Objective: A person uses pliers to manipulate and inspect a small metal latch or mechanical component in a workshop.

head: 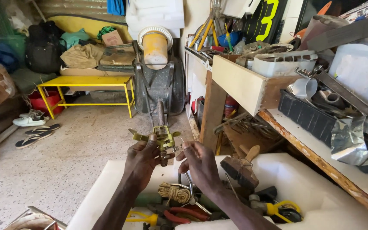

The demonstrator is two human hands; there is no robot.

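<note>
Cluttered workshop space fills the frame, with a speckled concrete floor (73, 149) across the left half. Nearest, at the bottom centre, a white foam box (303, 179) holds tools: red-handled pliers (179, 213), a ball of twine (174, 192), a wooden brush (243, 166) and a yellow-and-black tool (283, 209).

Above the box, at centre frame, both hands hold a small brass fitting (163, 140) up in the air. Its long axis runs roughly upright, a dark stem pointing down toward the box, and a short arm sticks out toward the left of the frame. The left hand (141, 159) pinches that arm and the body from the left, fingers closed on the metal. The right hand (199, 164) sits just right of the fitting, its fingertips closed on a small part at the fitting's right side; what that part is cannot be told.

To the right, a wooden tabletop (320, 159) carries a black tray (303, 115) of parts. Farther back stand a yellow bench (86, 81) at upper left, sandals (37, 134) beside it, and a grey machine with a yellow bucket (155, 49).
</note>
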